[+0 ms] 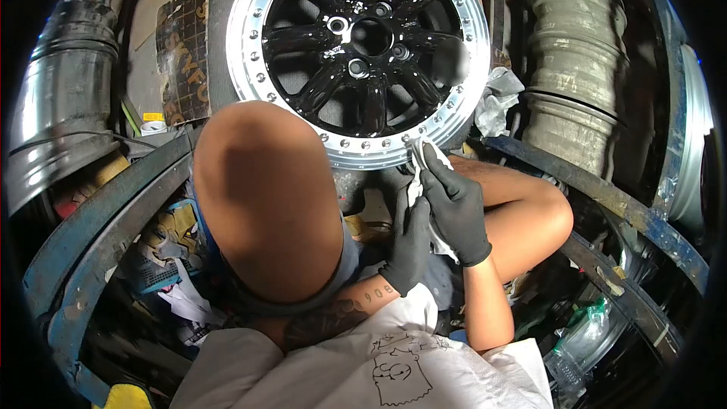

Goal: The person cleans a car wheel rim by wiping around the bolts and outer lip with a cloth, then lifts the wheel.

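Works bent low over a glossy black multi-spoke wheel (370,98) with a polished silver rim, laid face up just ahead on a dark mat (220,30). Pinches a white cloth (441,238) in dark gloves, right hand (457,208) with thumb and fingers closed on the folds, left hand (410,238) closed on the same cloth just beside. Brings the cloth's upper end to the near edge of the rim, actual contact too hidden to tell.

Raises a left knee (265,197) in front of the wheel's lower left, hiding part of the mat's edge; folds a right leg (530,220) beneath the gloves. Shows a crumpled grey rag (496,102) just beside the rim at right, near a row of dull metal wheel barrels (569,53). At left, shows printed cardboard (182,60), a small white cup (154,128) and shiny metal barrels (72,83). Hems in the seated wearer with scuffed blue metal bars (113,201) on both sides, over scattered scraps (182,288) at left and a clear plastic bottle (572,360) at lower right.
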{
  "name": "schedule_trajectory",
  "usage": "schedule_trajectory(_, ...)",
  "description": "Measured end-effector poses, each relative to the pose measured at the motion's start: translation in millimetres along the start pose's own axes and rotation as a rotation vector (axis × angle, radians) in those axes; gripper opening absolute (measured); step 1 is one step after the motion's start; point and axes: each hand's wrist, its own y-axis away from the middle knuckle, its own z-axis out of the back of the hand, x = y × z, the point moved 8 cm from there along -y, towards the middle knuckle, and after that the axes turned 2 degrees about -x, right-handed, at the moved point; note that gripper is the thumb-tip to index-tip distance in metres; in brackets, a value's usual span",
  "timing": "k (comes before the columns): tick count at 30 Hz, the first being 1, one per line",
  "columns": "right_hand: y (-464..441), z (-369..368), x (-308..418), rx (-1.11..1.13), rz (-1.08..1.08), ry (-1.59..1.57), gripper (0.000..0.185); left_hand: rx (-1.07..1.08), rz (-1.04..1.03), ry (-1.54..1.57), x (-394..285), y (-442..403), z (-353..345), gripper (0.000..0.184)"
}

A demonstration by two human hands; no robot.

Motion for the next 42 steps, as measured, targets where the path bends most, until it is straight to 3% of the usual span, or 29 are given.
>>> schedule_trajectory(5,5,-7,-17,-0.003,-0.120,-0.128,0.043,-0.026,-0.023,0.017,13,-4,8,0.044)
schedule_trajectory(8,1,-7,-4,-0.019,-0.049,-0.050,0.044,-0.027,-0.012,-0.017,9,-5,5,0.047)
schedule_trajectory(14,1,-12,7,0.046,-0.143,0.153,0.044,-0.020,0.011,-0.080,24,-7,17,0.052)
schedule_trajectory(15,-5,-9,3,0.033,-0.044,0.048,0.047,0.003,-0.019,-0.176,21,-7,14,0.049)
schedule_trajectory(20,-7,-4,9,-0.022,0.115,0.189,0.042,0.012,0.090,0.167,38,-11,10,0.047)
schedule_trajectory(23,-12,-1,-11,0.113,-0.101,0.016,0.041,0.032,0.161,-0.132,33,-3,12,0.046)
schedule_trajectory(25,-12,0,5,0.070,-0.061,0.080,0.040,0.081,0.254,-0.232,37,-1,14,0.044)
schedule_trajectory(27,-7,-4,5,0.000,-0.007,0.075,0.040,0.031,0.130,0.087,33,-6,7,0.044)
schedule_trajectory(29,-16,0,-18,0.126,-0.092,-0.125,0.039,0.068,0.030,-0.110,18,-3,5,0.046)
schedule_trajectory(30,-18,2,-12,0.118,-0.087,-0.040,0.039,0.074,0.145,-0.177,28,-3,9,0.047)
schedule_trajectory(32,-13,1,-3,0.064,-0.066,0.030,0.039,0.067,0.182,-0.158,37,-3,12,0.047)
schedule_trajectory(33,-10,0,-1,0.019,-0.042,0.015,0.039,0.053,0.098,-0.071,33,-3,7,0.046)
schedule_trajectory(34,-11,0,-16,0.075,-0.073,-0.067,0.039,0.040,0.004,0.015,27,-5,5,0.044)
schedule_trajectory(35,-12,-3,-24,0.276,-0.163,-0.150,0.040,0.028,0.010,-0.006,28,-6,5,0.044)
schedule_trajectory(40,6,5,-19,-0.018,-0.136,-0.230,0.044,0.037,0.090,-0.046,26,1,4,0.043)
schedule_trajectory(42,10,-3,-23,-0.004,-0.163,-0.289,0.044,0.015,0.062,-0.050,23,0,4,0.044)
